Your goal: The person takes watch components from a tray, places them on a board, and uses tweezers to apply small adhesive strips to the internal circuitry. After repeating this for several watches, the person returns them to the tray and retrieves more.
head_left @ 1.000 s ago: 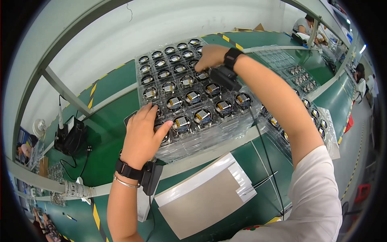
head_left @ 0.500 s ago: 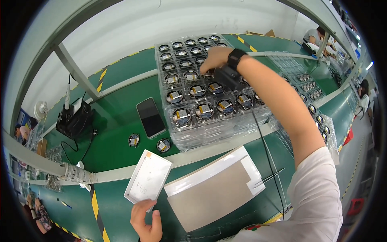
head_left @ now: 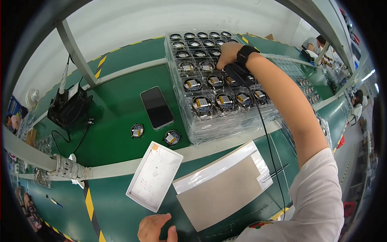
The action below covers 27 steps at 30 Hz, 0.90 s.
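Observation:
My right hand reaches across a tall stack of clear plastic trays. Its fingers bend down toward the top tray and their tips are hidden, so I cannot tell whether they grip anything. A black band circles that wrist, with a black cabled device below it. Each visible compartment holds a round black-rimmed electronic module. At the lower edge, my left hand is open, thumb and fingers apart, holding nothing. Just beyond it lies a shallow white box, not touched by the hand.
A phone and two loose modules lie left of the trays. Grey-and-white sheets and tweezers lie in front. A metal rail crosses the bench; a black bag-like case stands left. Other people work farther off.
My left hand has come away from the white box's near corner toward me. My right hand stays over the trays, slightly shifted. The whole view has turned a little.

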Motion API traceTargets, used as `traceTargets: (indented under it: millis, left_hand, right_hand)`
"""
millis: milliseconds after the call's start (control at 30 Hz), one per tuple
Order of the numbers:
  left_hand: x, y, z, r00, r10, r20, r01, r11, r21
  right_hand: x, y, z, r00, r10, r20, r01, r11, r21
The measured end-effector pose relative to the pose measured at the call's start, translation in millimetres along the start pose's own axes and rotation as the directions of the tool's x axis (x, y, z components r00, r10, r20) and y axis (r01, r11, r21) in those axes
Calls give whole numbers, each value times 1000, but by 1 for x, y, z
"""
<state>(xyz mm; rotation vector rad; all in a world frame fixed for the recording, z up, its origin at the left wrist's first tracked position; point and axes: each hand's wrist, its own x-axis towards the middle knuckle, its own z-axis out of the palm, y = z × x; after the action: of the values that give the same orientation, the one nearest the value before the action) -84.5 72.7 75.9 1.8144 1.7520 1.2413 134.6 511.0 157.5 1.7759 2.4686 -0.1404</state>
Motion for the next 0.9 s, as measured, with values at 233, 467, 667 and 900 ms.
traceTargets:
  millis: [233, 467, 667, 900]
  left_hand:
    - [-5, -1, -6, 999, 34, -11, -34, 999, 1]
    - [-5, -2, 1, 1000, 9, 12, -9, 998, 59]
    - [-3, -7, 5, 1000, 13, 9, -14, 993, 119]
    - [-5, -6, 5, 999, 21, -27, -18, 991, 135]
  right_hand:
    - [-1, -5, -2, 999, -6, 41, 10, 994, -113]
    - [-16, -34, -27, 1000, 28, 11, -30, 970, 242]
    - [1, -58, -6, 991, -116, 69, 120, 992, -48]
    - [-5, -50, -4, 993, -121, 8, 120, 987, 105]
